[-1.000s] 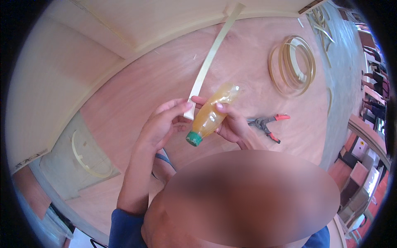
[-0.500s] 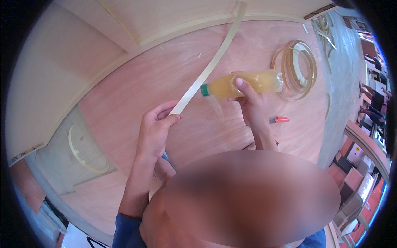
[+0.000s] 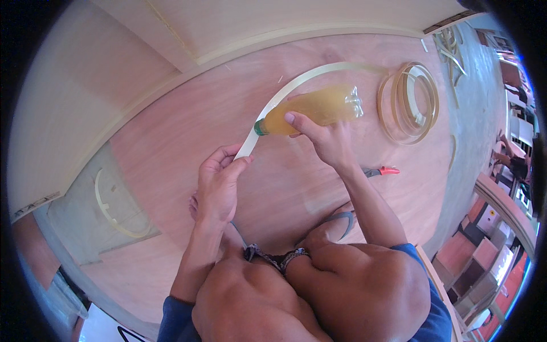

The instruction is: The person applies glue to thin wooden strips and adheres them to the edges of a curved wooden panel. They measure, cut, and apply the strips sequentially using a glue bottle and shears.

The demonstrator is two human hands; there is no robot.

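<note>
My left hand (image 3: 219, 174) pinches the lower end of a long pale flat strip (image 3: 299, 80), which arcs up and away to the right. My right hand (image 3: 322, 137) grips a plastic bottle (image 3: 333, 102) of yellowish liquid, lying roughly level with its green cap (image 3: 260, 127) at the left, against or just beside the strip; I cannot tell if they touch. Both hands are over the pinkish plywood floor (image 3: 165, 171). Cutters with red handles (image 3: 389, 170) lie beyond my right forearm, partly hidden by it.
Coiled strips (image 3: 408, 101) lie at the right. A pale panel wall (image 3: 125, 57) runs along the top and left. Offcuts (image 3: 450, 54) lie on the grey floor (image 3: 473, 85) at far right. My sandalled feet and bent legs are below. Another person (image 3: 513, 159) and furniture pieces are at the right edge.
The bottle has swung from slanted, cap down, to roughly level, then moved left toward the strip. My left hand has moved left, and the strip now bends into an arc toward the right.
</note>
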